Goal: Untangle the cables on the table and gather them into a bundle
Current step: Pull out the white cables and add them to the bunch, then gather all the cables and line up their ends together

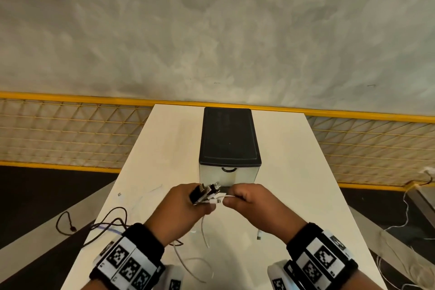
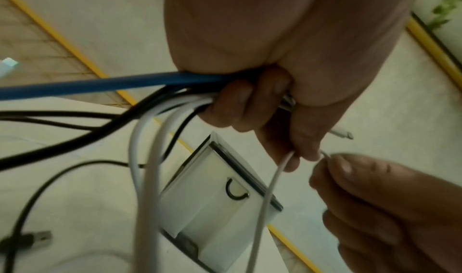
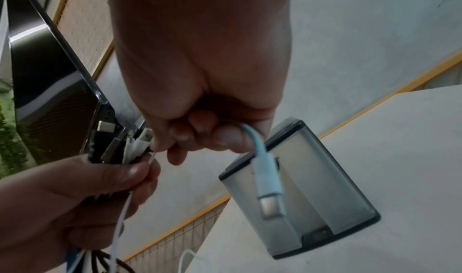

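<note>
The left hand (image 1: pixel 181 205) is clutching a bunch of cable ends (image 1: pixel 207 193), fingers curled tight around blue, black and white leads, with the plugs sticking up and away out of the top of that grip. Just beside it, touching at the fingertips, the right hand (image 1: pixel 249 198) is pinching a thin white cable (image 2: pixel 270 196) near its tip, while a pale blue connector (image 3: pixel 268 184) is dangling from under its curled fingers. Below the left grip, the held leads are trailing down toward the person and out to the left across the table (image 1: pixel 306 183), where loose black cables (image 1: pixel 110 221) are lying in loops. The thin cable is running downward from the right pinch, so its end likely has to travel sideways into the left bunch, the nearer hand. Beyond both grips, a black-lidded box (image 1: pixel 229 139) is standing on the table.
</note>
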Demonstrator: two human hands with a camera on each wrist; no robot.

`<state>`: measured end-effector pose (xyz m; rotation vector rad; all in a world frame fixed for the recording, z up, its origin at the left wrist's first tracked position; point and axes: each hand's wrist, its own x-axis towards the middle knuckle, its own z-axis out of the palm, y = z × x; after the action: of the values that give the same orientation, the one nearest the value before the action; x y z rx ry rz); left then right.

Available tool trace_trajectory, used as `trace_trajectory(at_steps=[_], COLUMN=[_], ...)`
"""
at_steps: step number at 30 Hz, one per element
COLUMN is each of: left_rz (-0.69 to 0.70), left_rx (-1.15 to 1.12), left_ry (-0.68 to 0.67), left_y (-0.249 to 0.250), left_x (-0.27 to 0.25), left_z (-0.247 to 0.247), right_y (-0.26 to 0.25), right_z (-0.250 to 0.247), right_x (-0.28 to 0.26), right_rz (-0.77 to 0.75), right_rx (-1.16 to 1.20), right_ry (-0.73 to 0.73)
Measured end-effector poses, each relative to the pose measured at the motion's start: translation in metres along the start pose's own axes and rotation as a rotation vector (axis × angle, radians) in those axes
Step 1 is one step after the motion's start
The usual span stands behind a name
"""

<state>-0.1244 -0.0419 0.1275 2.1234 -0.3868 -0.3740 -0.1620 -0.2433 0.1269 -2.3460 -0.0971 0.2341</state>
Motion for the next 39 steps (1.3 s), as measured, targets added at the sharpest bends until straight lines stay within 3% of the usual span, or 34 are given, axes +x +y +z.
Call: trace_trajectory(at_steps=[4, 9, 13, 19, 23, 27, 30, 35, 37, 39], left_rz=[-0.039, -0.085, -0.133, -0.328, -0.306, -0.115, -0.019, 0.107, 0.132, 0.119], left_rx=[0.055, 0.145, 0.217, 0.299, 0.255, 0.005, -0.224, -0.681, -0.766, -0.796], left_ry=[0.119, 0.213, 0.249, 0.622, 0.776, 0.672, 0.452, 0.083, 0.03, 0.01], left_y=[-0.004, -0.011, -0.017, -0.038, -0.034, 0.019, 0.055, 0.101, 0.116, 0.125], left_x=[0.005, 0.003, 0.005, -0.002, -0.009, -0.003, -0.001, 0.001, 0.001, 0.002], left_z=[-0.029, -0.062, -0.081, -0.154, -0.176, -0.132, -0.085, -0.018, -0.006, 0.002], right_y=[0.009, 0.016, 0.02, 0.045, 0.06, 0.051, 0.026, -0.029, -0.043, -0.049], right_z=[-0.001, -0.003, 0.0, -0.015, -0.024, -0.025, -0.027, -0.034, -0.035, -0.032], right_x=[-0.005, -0.007, -0.001, -0.011, -0.019, -0.017, -0.015, -0.014, -0.014, -0.013], right_rz=[0.13, 0.16, 0.157, 0.203, 0.236, 0.194, 0.076, -0.18, -0.304, -0.331], right_rx=[0.221, 0.282, 0.334, 0.344, 0.368, 0.325, 0.3, 0.492, 0.571, 0.669], right_ry=[-0.03, -0.073, -0.025, 0.067, 0.128, 0.185, 0.195, 0.04, -0.025, -0.068])
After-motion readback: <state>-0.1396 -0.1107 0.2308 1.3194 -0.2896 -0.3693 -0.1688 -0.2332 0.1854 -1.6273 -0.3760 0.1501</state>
